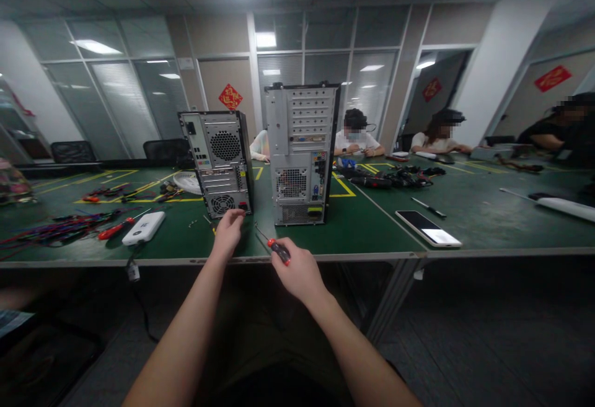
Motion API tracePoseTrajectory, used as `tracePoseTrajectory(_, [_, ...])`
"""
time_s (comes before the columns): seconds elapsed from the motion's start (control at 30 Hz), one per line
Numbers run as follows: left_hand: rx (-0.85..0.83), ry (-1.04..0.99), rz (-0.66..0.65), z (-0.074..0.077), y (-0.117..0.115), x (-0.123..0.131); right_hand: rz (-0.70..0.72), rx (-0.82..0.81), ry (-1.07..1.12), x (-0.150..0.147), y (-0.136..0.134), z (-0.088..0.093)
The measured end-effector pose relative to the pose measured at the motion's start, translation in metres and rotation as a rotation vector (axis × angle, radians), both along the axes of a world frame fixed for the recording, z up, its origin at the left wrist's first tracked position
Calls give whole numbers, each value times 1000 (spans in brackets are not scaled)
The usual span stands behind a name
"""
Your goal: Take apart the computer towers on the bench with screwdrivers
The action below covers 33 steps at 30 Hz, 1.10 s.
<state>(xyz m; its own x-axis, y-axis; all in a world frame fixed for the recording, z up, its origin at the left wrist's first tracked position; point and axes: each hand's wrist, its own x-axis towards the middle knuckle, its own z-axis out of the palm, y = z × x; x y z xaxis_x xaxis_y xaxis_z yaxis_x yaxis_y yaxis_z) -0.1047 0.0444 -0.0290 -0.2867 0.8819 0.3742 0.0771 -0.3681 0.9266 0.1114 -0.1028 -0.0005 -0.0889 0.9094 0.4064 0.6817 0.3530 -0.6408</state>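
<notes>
A right hand (300,271) grips a screwdriver (281,251) while the left hand (227,231), its fingers' hold unclear, is by the left computer tower (214,159), its power supply (222,203) apparently still fitted.

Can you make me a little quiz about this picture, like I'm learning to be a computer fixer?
1. What is the person's right hand holding?
2. True or false: the left hand is near the bottom of the shorter computer tower.
3. Looking at the picture, where does the partly lit phone lie?
a) to the left of the taller computer tower
b) to its right
c) on top of it

Key:
1. A screwdriver with a red and black handle.
2. True.
3. b
</notes>
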Motion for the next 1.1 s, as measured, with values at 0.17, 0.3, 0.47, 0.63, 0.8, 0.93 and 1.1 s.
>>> tracePoseTrajectory(0.17, [25,154,-183,8,-11,13,46,20,157,21,-9,6])
tracePoseTrajectory(0.3, [67,197,-309,10,-21,38,86,56,287,40,-20,-8])
tracePoseTrajectory(0.47, [60,180,-373,12,-32,50,65,63,420,58,-30,-40])
tracePoseTrajectory(0.63, [41,143,-465,16,-39,44,84,72,460,60,-34,-58])
tracePoseTrajectory(0.8, [25,199,-549,15,-39,42,93,78,476,57,-36,-63])
tracePoseTrajectory(0.93, [34,209,-534,13,-38,41,99,86,508,55,-36,-66])
tracePoseTrajectory(1.1, [18,183,-526,13,-38,40,119,66,521,55,-36,-67])
